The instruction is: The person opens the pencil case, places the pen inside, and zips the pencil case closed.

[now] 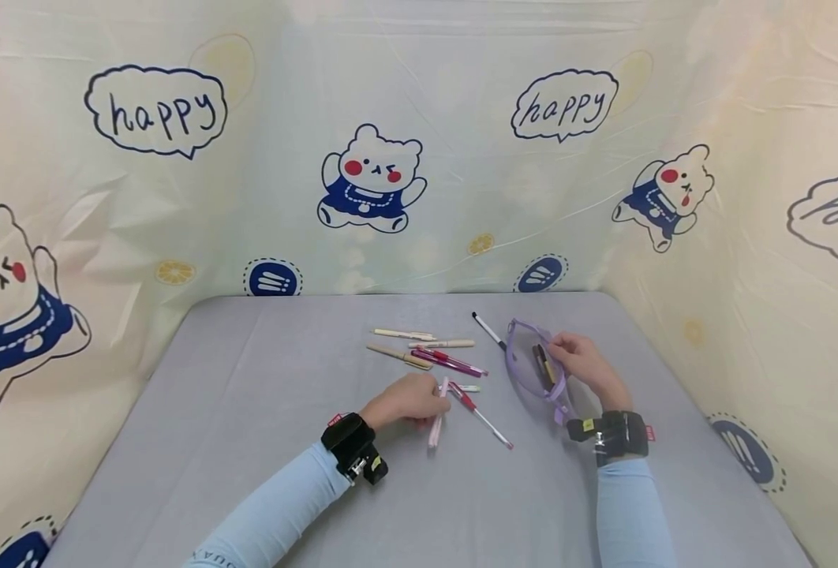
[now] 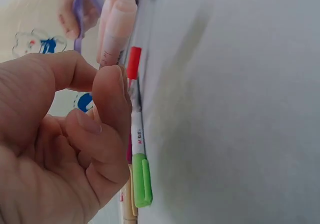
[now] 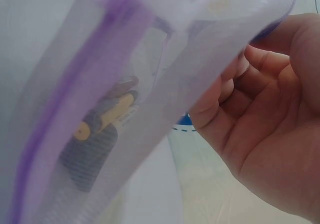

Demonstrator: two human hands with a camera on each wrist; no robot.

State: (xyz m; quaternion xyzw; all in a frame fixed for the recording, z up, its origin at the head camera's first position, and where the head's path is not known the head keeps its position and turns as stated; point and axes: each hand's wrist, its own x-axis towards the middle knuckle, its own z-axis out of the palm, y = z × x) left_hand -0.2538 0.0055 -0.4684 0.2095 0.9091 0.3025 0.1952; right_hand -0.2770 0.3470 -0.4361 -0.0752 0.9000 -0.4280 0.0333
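Observation:
My left hand (image 1: 412, 397) pinches a pale pink capped pen (image 1: 435, 435) between thumb and fingers, low over the table. In the left wrist view the pen's cap and clip (image 2: 121, 18) point up, away from the palm. Just beyond lie a green-capped white pen (image 2: 141, 179) and a red-and-clear pen (image 1: 486, 420). My right hand (image 1: 589, 367) grips the rim of a see-through pencil case with purple trim (image 1: 513, 371), holding its mouth apart. Inside, a yellow-and-black pen (image 3: 114, 113) and other dark items show through the cloudy wall.
Several more pens lie behind my left hand: beige ones (image 1: 394, 355), a cream one (image 1: 398, 334) and magenta ones (image 1: 454, 363). A white pen with a black end (image 1: 486, 327) lies beside the case. A printed curtain (image 1: 454, 158) hangs behind the grey table (image 1: 234, 442).

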